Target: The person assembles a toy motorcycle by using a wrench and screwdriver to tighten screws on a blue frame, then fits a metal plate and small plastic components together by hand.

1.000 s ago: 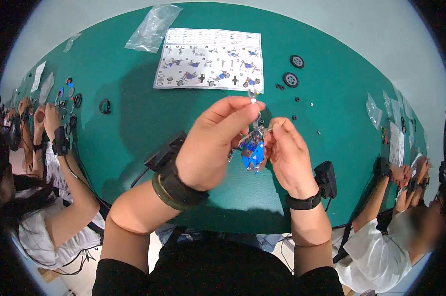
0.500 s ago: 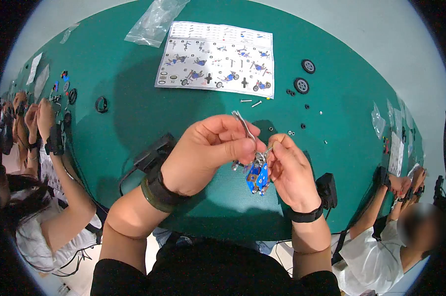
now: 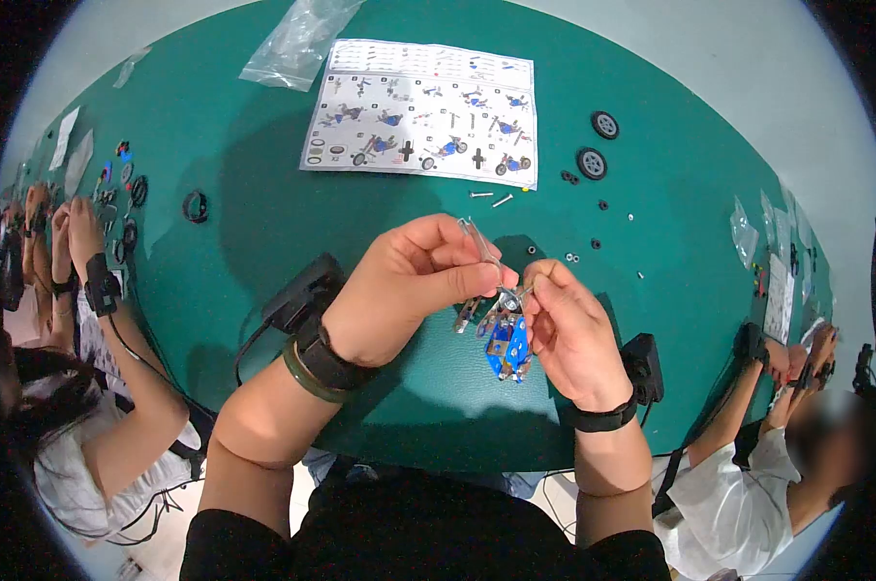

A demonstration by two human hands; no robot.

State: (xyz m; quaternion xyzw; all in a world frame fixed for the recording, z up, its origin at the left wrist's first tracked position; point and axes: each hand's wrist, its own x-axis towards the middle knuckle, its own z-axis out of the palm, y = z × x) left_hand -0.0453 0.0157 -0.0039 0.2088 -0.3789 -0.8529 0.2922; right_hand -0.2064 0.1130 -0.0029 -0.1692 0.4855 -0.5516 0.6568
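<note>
A small blue and silver metal model (image 3: 508, 347) hangs between my two hands above the table's near part. My left hand (image 3: 428, 276) is closed, thumb and fingers pinching the silver prongs (image 3: 480, 242) at the model's top. My right hand (image 3: 567, 320) is closed too, its thumb and forefinger pinching a thin metal piece (image 3: 528, 288) against the upper part of the model. Fingertips hide the exact kind of that piece. A short silver strip with holes (image 3: 467, 315) sticks out at the model's left.
Beyond my hands lies a printed instruction sheet (image 3: 423, 116) with motorcycle drawings, a plastic bag (image 3: 297, 44) beside it. Two wheels (image 3: 593, 163), two screws (image 3: 502, 200) and several small nuts and black rings (image 3: 570, 178) lie at right. Other people work at both sides.
The model has turned slightly between my hands, so the silver strip at its left shows more. Both hands keep their grip and have barely shifted.
</note>
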